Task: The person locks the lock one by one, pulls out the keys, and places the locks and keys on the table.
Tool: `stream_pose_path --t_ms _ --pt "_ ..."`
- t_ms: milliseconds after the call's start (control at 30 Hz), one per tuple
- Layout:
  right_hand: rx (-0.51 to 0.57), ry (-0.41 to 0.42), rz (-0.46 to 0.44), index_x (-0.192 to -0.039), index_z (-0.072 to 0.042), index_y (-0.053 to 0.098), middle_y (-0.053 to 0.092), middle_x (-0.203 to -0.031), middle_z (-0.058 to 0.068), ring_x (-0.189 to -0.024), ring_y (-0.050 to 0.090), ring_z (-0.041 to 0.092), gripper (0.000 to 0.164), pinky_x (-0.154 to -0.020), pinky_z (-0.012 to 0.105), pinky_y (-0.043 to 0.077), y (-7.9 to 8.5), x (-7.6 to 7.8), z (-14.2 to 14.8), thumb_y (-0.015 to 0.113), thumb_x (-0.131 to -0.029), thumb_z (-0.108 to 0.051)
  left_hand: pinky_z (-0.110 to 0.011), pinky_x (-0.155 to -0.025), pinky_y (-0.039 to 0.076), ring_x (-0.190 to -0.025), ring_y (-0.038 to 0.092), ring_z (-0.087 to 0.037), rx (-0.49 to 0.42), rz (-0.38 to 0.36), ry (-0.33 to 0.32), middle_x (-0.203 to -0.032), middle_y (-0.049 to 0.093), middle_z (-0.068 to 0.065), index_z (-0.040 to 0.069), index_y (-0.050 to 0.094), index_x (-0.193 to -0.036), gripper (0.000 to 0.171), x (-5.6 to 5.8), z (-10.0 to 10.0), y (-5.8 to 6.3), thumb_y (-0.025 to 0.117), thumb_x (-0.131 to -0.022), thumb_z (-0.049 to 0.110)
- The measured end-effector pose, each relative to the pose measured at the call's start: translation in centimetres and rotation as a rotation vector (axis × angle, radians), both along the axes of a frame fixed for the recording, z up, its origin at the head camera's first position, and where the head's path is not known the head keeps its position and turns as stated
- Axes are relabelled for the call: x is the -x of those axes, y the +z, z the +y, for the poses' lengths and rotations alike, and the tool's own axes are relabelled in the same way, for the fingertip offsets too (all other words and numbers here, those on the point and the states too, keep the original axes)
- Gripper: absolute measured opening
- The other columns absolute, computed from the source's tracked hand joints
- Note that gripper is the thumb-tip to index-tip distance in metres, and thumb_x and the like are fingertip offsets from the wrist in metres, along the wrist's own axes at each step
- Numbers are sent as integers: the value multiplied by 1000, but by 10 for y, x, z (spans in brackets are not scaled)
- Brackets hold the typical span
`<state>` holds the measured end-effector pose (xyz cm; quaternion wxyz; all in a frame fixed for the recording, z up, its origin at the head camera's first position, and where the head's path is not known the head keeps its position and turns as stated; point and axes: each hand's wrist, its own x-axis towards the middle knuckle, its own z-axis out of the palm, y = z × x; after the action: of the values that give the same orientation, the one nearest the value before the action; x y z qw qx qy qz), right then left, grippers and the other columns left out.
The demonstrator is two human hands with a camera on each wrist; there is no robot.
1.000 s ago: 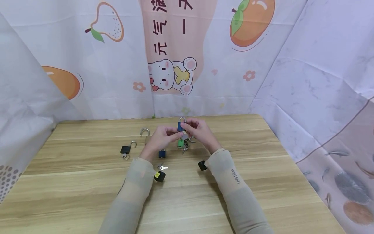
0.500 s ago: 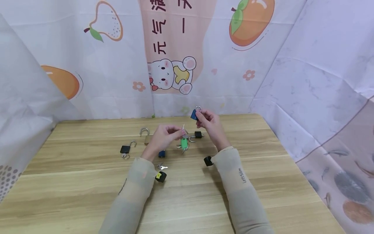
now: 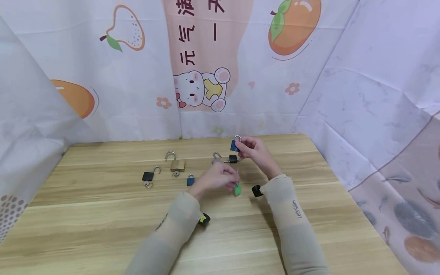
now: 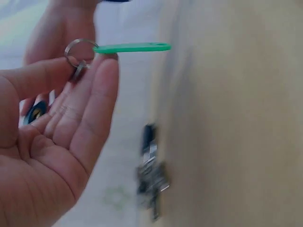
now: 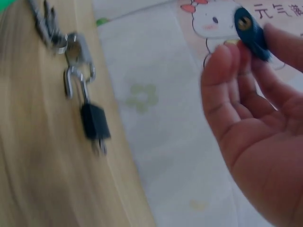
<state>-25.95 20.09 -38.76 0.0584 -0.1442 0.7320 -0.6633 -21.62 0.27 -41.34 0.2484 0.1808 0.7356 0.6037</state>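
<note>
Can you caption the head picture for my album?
Left hand dangles a green key tag; right hand pinches a blue padlock.

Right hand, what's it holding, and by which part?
The right hand pinches a blue rectangular padlock by its body, below the silver shackle.

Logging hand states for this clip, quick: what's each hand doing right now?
Left hand: closed, holding a key ring with a green tag.
Right hand: closed, holding a blue padlock.

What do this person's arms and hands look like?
Pale beige left sleeve and right sleeve, both with dark print; black left wrist device with a yellow mark, black right wrist device; left hand and right hand bare.
</note>
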Motion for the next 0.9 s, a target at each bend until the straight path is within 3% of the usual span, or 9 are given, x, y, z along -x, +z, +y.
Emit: stream_pose_path --t_ms 200,333,400,533,667,800,900 --pt "-78 41 -60 -114 4 63 66 -99 17 -87 62 35 32 -85 48 58 -6 -1 11 65 -102 -26 -34 -68 62 -77 73 -26 103 -69 98 -84 73 -12 -6 74 -103 19 0 18 -15 71 -95 11" --pt "-155 74 -95 -115 1 64 65 -101 20 -97 60 48 33 -90 55 54 -9 0 13 66 -101 -29 -32 -65 61 -73 72 -23 131 -53 161 -85 73 -12 -3 76 -100 15 1 22 -19 73 -93 11" --pt "-186 92 -105 -115 1 64 65 -100 16 -97 61 48 32 -89 55 55 -11 1 13 66 -101 -28 -31 -63 61 -70 72 -22 152 -29 178 -83 74 -11 -1 77 -97 12 2 23 -20 74 -93 10" --pt "-210 120 -125 -114 2 63 65 -98 11 -91 64 40 30 -87 54 56 -15 2 15 66 -101 -24 -29 -60 60 -63 70 -18 190 12 172 -77 72 -10 -1 77 -92 9 3 23 -23 75 -91 7" --pt "-221 140 -155 -113 2 62 66 -99 9 -89 64 37 29 -84 48 57 -17 3 16 66 -101 -23 -29 -59 60 -61 68 -17 190 -6 149 -74 72 -10 -3 77 -90 8 3 22 -23 75 -91 5" --pt "-258 159 -162 -108 1 64 66 -98 15 -91 63 44 26 -81 45 57 -19 4 16 66 -101 -24 -29 -59 60 -59 68 -16 195 -34 139 -72 71 -11 -4 75 -88 10 2 22 -23 75 -92 5" --pt "-318 184 -149 -104 0 67 64 -96 24 -84 64 38 24 -75 38 57 -23 6 17 66 -101 -24 -30 -58 60 -58 67 -16 212 -39 125 -71 71 -12 -5 75 -86 13 1 22 -22 73 -93 6"
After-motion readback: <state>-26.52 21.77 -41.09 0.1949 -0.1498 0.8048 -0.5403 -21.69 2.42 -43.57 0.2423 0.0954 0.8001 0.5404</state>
